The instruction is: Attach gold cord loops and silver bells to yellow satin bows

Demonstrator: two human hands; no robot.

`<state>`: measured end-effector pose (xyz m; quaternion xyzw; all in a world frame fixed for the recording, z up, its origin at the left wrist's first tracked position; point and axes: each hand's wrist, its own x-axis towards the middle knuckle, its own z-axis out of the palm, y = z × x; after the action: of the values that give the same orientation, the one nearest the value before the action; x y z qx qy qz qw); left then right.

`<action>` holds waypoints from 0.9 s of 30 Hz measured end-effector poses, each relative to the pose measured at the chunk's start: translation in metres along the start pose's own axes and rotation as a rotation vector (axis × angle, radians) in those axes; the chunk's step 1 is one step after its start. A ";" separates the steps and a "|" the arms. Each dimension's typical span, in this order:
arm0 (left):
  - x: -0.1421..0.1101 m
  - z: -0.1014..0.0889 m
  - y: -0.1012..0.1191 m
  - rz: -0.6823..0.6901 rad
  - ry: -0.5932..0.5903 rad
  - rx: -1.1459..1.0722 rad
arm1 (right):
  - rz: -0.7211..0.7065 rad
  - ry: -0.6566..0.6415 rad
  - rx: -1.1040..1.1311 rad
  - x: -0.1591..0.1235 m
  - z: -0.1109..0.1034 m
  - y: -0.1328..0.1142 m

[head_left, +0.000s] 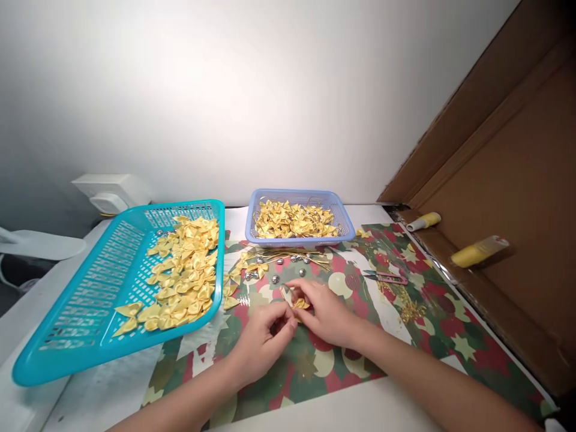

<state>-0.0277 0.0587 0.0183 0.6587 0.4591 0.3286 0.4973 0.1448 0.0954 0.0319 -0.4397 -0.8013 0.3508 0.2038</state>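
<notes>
A small yellow ribbon bow (300, 304) is held between the fingers of my right hand (327, 309), low over the patterned sheet (315, 360). A thin loop, perhaps gold cord, shows at the bow's upper left. My left hand (263, 339) is closed in a pinch just left of the bow; whatever lies between its fingertips is too small to make out. Several silver bells (275, 279) lie beyond my hands, near a few gold cords (292, 254). Loose yellow bows (230, 297) rest on the sheet to the left.
On the left stands a teal basket (90, 355) piled with yellow bows. A lilac basket (299, 243) of bows with cords sits against the wall. Thread snips (387, 277) and gold cord scraps (411, 311) lie right, beside a cardboard panel (508, 150) with two yellow-wound spools (479, 251).
</notes>
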 end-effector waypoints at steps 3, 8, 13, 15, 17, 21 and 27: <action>-0.002 0.000 0.000 0.082 0.012 0.046 | -0.020 -0.043 0.088 0.009 -0.009 0.000; -0.007 0.003 0.006 0.314 -0.013 0.148 | 0.038 0.406 0.066 0.057 -0.087 0.014; 0.003 0.026 0.033 0.152 -0.192 0.058 | 0.122 0.524 0.044 0.133 -0.138 0.034; 0.015 0.044 0.048 -0.034 -0.262 -0.120 | 0.153 0.479 0.035 0.157 -0.132 0.037; 0.029 0.065 0.063 -0.214 -0.361 -0.561 | 0.177 0.460 0.013 0.172 -0.121 0.036; 0.061 0.097 0.089 -0.297 -0.369 -0.926 | 0.167 0.522 -0.060 0.178 -0.110 0.030; 0.079 0.087 0.090 -0.174 0.185 -1.101 | -0.075 0.609 -0.179 0.146 -0.110 0.010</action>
<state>0.1036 0.0937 0.0770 0.2301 0.3142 0.5337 0.7506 0.1426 0.2653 0.1004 -0.5108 -0.7467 0.1234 0.4078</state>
